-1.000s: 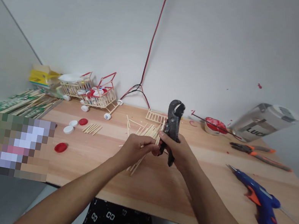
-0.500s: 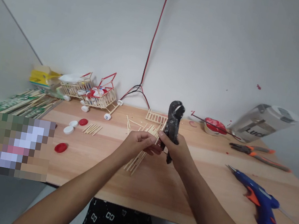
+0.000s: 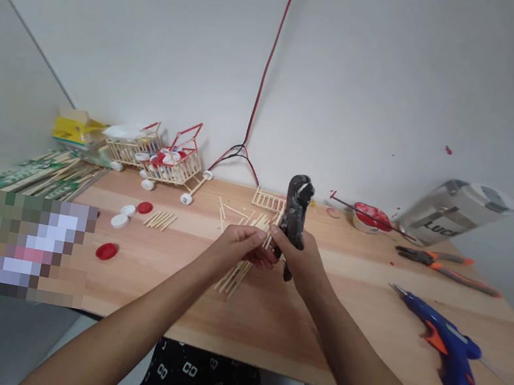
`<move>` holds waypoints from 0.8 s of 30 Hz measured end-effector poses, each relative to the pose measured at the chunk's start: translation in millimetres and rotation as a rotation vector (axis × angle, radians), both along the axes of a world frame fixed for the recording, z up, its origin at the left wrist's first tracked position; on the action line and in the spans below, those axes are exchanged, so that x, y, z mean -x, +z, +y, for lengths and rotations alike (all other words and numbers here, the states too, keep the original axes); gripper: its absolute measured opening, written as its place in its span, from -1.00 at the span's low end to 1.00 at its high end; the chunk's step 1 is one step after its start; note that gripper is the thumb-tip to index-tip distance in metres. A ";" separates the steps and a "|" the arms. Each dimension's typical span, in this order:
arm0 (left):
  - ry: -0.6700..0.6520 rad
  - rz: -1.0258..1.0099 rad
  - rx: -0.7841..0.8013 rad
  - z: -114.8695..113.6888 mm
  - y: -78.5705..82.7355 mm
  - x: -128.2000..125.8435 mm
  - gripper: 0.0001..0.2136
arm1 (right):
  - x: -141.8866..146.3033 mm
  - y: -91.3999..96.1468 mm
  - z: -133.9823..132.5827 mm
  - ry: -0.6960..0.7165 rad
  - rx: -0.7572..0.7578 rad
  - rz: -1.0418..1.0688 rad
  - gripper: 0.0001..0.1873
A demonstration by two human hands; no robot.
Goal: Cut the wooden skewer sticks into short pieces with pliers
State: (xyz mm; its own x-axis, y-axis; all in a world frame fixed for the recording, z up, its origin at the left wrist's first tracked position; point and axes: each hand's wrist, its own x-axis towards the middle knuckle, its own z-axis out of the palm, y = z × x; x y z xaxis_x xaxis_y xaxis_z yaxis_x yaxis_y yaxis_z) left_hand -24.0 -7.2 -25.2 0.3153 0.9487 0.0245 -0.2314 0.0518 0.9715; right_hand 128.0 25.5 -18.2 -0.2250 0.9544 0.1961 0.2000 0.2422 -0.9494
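My right hand (image 3: pixel 302 257) is wrapped round a black cutting tool (image 3: pixel 296 209) that stands upright, its curved metal jaws at the top. With thumb and fingers my left hand (image 3: pixel 247 245) pinches a thin wooden stick (image 3: pixel 270 238), and my right thumb also reaches toward that stick. Under both hands lies a loose pile of wooden sticks (image 3: pixel 235 275), partly covered by my left hand. Behind the hands, a small ladder-like frame of sticks (image 3: pixel 268 201) lies near the wall.
Left are model carts (image 3: pixel 174 168), bottle caps (image 3: pixel 119 221), a short row of sticks (image 3: pixel 160 220) and bagged sticks (image 3: pixel 35 180). To the right are a glue gun (image 3: pixel 447 342), pliers (image 3: pixel 447 266), a cup of red paint (image 3: pixel 372 218) with a brush and a leaning can (image 3: pixel 455 214).
The view has shifted very slightly. My hands keep nearly the same place and grip, with the cutting tool a touch further left.
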 end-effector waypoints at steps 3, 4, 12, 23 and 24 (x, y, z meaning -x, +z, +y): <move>0.052 0.085 -0.030 0.2 -0.3 -1.7 -0.62 | 0.9 -0.5 -0.9 0.009 -0.003 -0.026 -0.65; 0.062 0.099 -0.036 0.1 -0.5 -2.2 -0.62 | 1.4 -0.3 -1.5 0.015 0.004 -0.024 -0.65; 0.041 0.071 0.050 -2.4 1.7 -4.0 -0.63 | 5.1 -2.3 -3.2 -0.061 -0.016 -0.018 -0.68; 0.073 0.122 -0.043 -1.5 4.7 -6.0 -0.66 | 6.8 -5.1 -2.3 -0.053 -0.022 -0.055 -0.65; 0.083 0.156 -0.076 -1.0 4.5 -5.8 -0.67 | 6.7 -5.2 -1.9 -0.058 -0.030 -0.062 -0.66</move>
